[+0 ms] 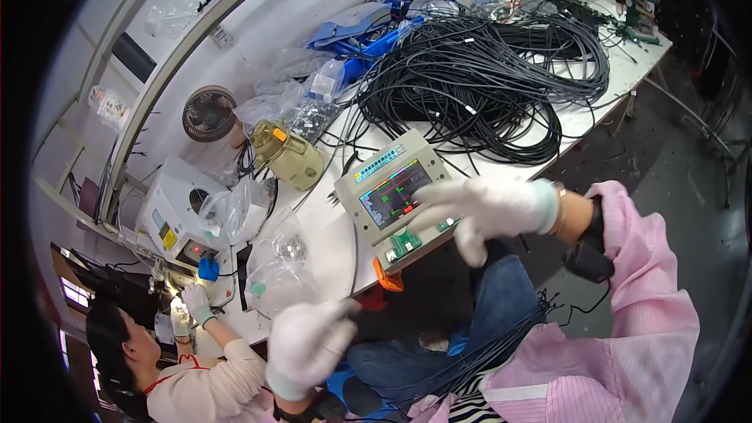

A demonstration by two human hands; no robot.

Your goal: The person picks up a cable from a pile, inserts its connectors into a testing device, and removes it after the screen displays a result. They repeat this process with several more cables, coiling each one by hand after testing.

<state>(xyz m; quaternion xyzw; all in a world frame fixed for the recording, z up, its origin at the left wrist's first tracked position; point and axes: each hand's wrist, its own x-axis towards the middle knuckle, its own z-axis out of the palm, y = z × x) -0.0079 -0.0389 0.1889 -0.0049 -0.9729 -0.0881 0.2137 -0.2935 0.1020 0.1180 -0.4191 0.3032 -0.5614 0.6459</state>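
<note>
My right hand (489, 207), in a white glove, hovers over the right edge of a cable tester (351, 188) with a lit colour screen (395, 194). Its fingers are spread and hold nothing that I can see. Small green circuit boards with sockets, one of them a green board (403, 243), sit along the tester's front ledge. My left hand (312, 342), also gloved, is in the air before the table edge, blurred, its fingers loosely apart and seemingly without anything in them. A bundle of thin black cables (489, 352) lies across my lap.
A large heap of black cables (470, 70) covers the table's far right. Behind the tester stand an olive jug (288, 157) and a fan (210, 113). Clear plastic bags (282, 266) lie to the left. An orange tool (388, 276) is at the table edge. A co-worker (196, 376) works at lower left.
</note>
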